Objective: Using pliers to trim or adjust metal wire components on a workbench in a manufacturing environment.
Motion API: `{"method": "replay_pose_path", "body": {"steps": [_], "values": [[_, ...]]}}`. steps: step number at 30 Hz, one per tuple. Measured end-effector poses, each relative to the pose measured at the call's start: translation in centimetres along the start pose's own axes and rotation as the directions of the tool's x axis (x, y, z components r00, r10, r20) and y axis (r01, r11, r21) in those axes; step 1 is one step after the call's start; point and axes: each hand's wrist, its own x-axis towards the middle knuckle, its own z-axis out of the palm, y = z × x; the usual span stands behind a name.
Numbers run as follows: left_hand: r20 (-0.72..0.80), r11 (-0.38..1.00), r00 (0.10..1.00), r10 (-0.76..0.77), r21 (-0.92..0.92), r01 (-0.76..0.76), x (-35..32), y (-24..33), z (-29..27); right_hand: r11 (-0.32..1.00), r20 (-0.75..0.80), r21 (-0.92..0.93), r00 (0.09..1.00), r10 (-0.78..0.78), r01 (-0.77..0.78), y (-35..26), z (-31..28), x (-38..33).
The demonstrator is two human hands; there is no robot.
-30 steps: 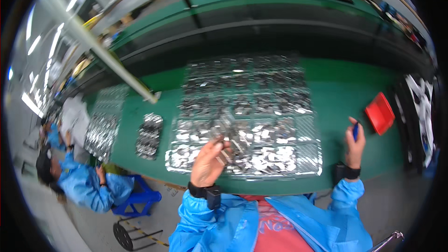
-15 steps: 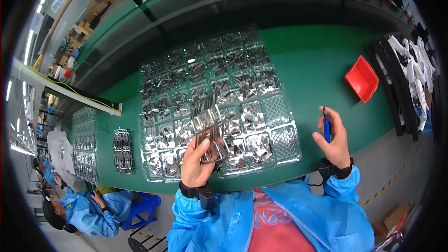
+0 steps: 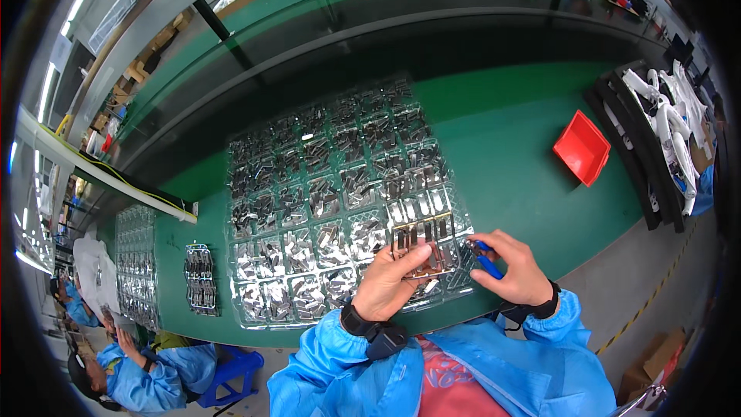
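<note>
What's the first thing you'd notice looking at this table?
The big shiny tray of metal parts spread across the middle of the green table. At its near edge the left hand holds up a small metal frame, while the right hand grips a blue tool. A red bin sits far right.

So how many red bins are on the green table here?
1. The red bin sits on the green table toward its far right, beside the black racks and apart from the large clear tray. Others may lie out of view.
</note>
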Motion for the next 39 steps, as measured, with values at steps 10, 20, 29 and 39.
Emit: {"method": "replay_pose_path", "body": {"steps": [10, 20, 29, 39], "values": [[0.092, 0.997, 0.993, -0.078, -0.020, 0.081, 1.0, 0.4, 0.6, 0.998, 0.076, 0.001, 0.995, -0.060, 0.060, 0.6, 0.3, 0.5], [0.126, 0.993, 0.985, -0.120, -0.005, 0.122, 1.1, 0.8, 1.3, 0.996, 0.059, -0.029, 0.995, -0.079, 0.081, 1.2, 0.2, 0.9], [0.157, 0.989, 0.981, -0.116, -0.069, 0.128, 1.5, 0.5, 0.9, 0.995, 0.071, -0.009, 0.993, -0.095, 0.096, 1.3, 0.2, 1.4], [0.168, 0.988, 0.975, -0.146, -0.018, 0.152, 2.0, 0.3, 1.3, 0.995, 0.063, 0.004, 0.993, -0.103, 0.103, 1.7, 0.2, 1.5]]}}
